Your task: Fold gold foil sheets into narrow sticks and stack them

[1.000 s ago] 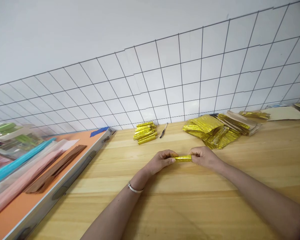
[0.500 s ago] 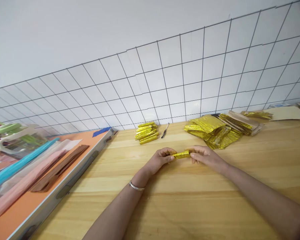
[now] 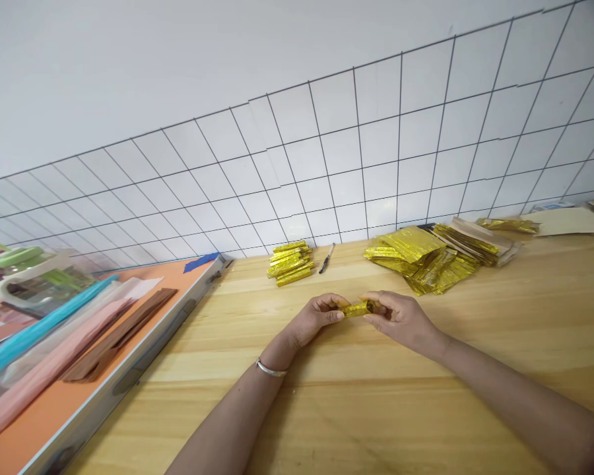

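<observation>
A small roll of shiny gold paper (image 3: pixel 355 309) lies between my two hands, just above the wooden table. My left hand (image 3: pixel 321 315) pinches its left end with thumb and fingers. At its right end, my right hand (image 3: pixel 396 313) has thumb and fingertips closed about the rim, where the round hollow opening shows. Farther back sits a stack of similar gold rolls (image 3: pixel 290 262), with a pen (image 3: pixel 327 258) beside it. A loose pile of flat gold paper pieces (image 3: pixel 416 254) lies to the right.
On the left, an orange-topped board (image 3: pixel 129 343) holds brown crepe strips (image 3: pixel 123 333), a pink crepe roll (image 3: pixel 59 359), a turquoise roll (image 3: pixel 54 316) and a green-lidded clear container (image 3: pixel 39 274). A wall with a black grid (image 3: pixel 361 158) stands behind the wooden table (image 3: pixel 336 409).
My right hand has shifted slightly left and curled around the roll's right end. The roll has turned so its hollow opening shows. My left hand stays nearly still.
</observation>
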`<state>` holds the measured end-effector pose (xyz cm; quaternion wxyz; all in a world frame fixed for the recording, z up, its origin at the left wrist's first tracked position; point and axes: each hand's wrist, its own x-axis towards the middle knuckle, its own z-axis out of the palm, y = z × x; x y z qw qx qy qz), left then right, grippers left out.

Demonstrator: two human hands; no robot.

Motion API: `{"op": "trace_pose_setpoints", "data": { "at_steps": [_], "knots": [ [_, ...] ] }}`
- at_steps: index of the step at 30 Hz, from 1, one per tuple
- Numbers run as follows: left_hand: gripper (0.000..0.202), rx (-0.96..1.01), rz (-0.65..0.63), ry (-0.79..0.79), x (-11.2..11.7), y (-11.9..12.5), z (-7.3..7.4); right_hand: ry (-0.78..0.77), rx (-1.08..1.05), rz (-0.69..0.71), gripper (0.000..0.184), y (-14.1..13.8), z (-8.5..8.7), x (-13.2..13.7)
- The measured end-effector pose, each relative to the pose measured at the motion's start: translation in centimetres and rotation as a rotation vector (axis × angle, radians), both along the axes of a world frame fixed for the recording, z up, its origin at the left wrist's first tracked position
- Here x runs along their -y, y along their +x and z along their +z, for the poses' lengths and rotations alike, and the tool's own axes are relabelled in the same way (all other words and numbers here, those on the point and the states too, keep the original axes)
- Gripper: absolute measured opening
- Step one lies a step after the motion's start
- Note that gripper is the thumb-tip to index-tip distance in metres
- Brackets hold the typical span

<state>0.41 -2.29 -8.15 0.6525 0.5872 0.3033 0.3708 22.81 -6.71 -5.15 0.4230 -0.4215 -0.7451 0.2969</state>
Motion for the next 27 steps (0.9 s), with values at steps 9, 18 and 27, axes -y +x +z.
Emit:
{"op": "trace_pose_setpoints", "data": {
  "at_steps": [9, 18, 27],
  "knots": [
    [0.037, -0.168, 0.087, 0.105, -0.4, 0.1, 0.4, 0.143, 0.348, -0.059, 0.043, 2.3, -2.4, -2.9],
    [0.046, -0.078, 0.076, 0.228, 0.8, 2.2, 1.4, 0.174, 0.411, 0.035, 0.040, 2.6, -3.5, -3.4],
    [0.040, 0.055, 0.063, 0.388, 3.8, 4.2, 5.4, -0.074, 0.050, 0.113, 0.029, 1.9, -2.6, -2.4]
  ]
}}
